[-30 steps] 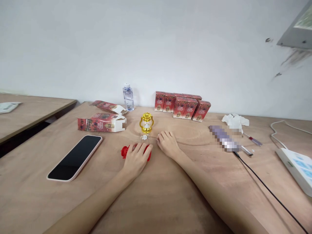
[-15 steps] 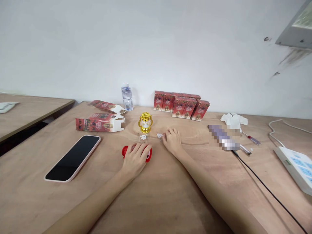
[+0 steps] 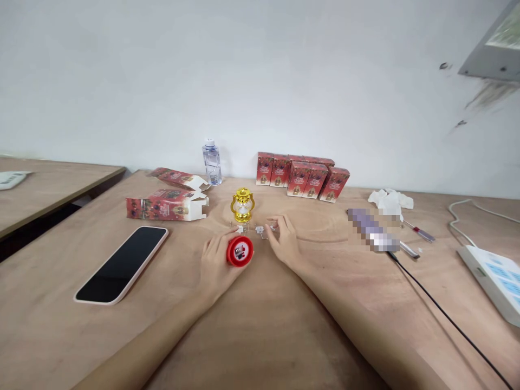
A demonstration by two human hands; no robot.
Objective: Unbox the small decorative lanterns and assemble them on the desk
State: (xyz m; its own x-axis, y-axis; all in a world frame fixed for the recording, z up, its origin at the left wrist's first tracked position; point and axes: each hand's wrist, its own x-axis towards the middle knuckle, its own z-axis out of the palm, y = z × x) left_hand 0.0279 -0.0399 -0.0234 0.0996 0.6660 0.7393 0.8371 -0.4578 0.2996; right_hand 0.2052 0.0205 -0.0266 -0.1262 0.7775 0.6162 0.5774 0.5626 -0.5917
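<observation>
My left hand (image 3: 217,260) grips a small red lantern (image 3: 239,251), tipped so its round base faces me. My right hand (image 3: 284,238) pinches a tiny white part with thin wires (image 3: 260,230) just off the wooden table (image 3: 260,325). A gold toy lantern (image 3: 242,205) stands upright right behind both hands. Another small white part (image 3: 239,229) lies at the gold lantern's foot, beside my left fingertips.
A black phone in a pink case (image 3: 122,263) lies to the left. Two opened red boxes (image 3: 166,206) and a small water bottle (image 3: 212,162) sit behind it. Several closed red boxes (image 3: 303,176) stand at the back. A blurred tool (image 3: 374,230), screwdriver (image 3: 420,233), cable (image 3: 447,317), power strip (image 3: 493,279) lie right.
My left hand has lifted the red lantern off the table and turned its base toward me. My right hand has picked up the small wired part and drawn it left.
</observation>
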